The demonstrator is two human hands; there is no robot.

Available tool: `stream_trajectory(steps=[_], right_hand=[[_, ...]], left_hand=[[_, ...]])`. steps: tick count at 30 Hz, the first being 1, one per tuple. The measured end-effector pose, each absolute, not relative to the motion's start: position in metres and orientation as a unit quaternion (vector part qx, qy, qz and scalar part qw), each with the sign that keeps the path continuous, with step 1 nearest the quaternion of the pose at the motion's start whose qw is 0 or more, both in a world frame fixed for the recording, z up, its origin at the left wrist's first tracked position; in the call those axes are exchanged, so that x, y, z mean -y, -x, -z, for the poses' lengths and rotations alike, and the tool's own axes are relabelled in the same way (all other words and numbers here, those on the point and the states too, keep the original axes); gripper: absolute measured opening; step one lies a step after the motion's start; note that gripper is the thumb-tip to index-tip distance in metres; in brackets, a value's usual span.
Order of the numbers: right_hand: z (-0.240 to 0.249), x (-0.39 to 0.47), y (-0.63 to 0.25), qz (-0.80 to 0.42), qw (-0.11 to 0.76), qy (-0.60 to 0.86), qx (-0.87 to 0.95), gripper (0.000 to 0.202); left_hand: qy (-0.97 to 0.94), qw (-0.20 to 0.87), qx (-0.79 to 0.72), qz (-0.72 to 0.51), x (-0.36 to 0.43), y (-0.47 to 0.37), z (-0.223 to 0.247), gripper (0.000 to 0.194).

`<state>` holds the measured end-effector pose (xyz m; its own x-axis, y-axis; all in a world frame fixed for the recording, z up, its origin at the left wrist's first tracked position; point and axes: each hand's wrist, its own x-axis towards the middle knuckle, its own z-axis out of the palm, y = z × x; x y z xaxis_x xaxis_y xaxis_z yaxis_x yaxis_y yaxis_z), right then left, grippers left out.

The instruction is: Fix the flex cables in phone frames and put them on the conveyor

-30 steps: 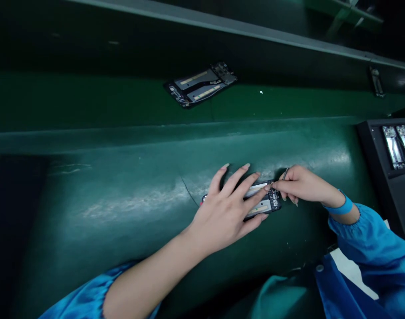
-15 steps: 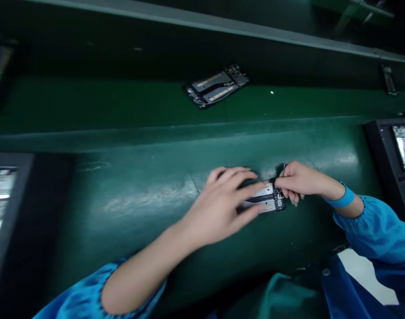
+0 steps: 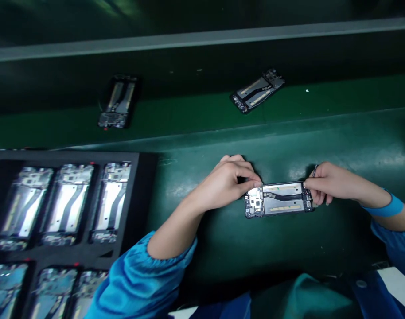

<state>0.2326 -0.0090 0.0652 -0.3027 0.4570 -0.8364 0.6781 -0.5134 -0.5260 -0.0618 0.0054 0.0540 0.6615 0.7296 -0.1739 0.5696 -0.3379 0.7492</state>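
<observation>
Starting left on a matte black tray [image 3: 86,253] of silvery phone units [image 3: 68,199]. Across to the left hand [image 3: 225,179], bent, with thumb against forefinger at the upper left edge of an opened phone [image 3: 282,204]; can't tell whether gripping it. Lying flat on scuffed green matting [image 3: 219,266], between both hands, long axis side to side, equally near each! Thin, rectangular, metal-plated, split by a black ribbon [image 3: 284,196]. Finally to the right hand [image 3: 325,180], curled around a slim metal tool [image 3: 314,170] at the right end.
</observation>
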Motion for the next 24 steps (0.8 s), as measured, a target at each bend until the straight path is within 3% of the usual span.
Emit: stream_trajectory(steps=[24], right_hand=[[-0.064, 0.010, -0.233, 0.638, 0.080, -0.592, -0.485, 0.033]], left_hand=[[-0.829, 0.415, -0.368, -0.075, -0.017, 0.055, -0.056, 0.025]])
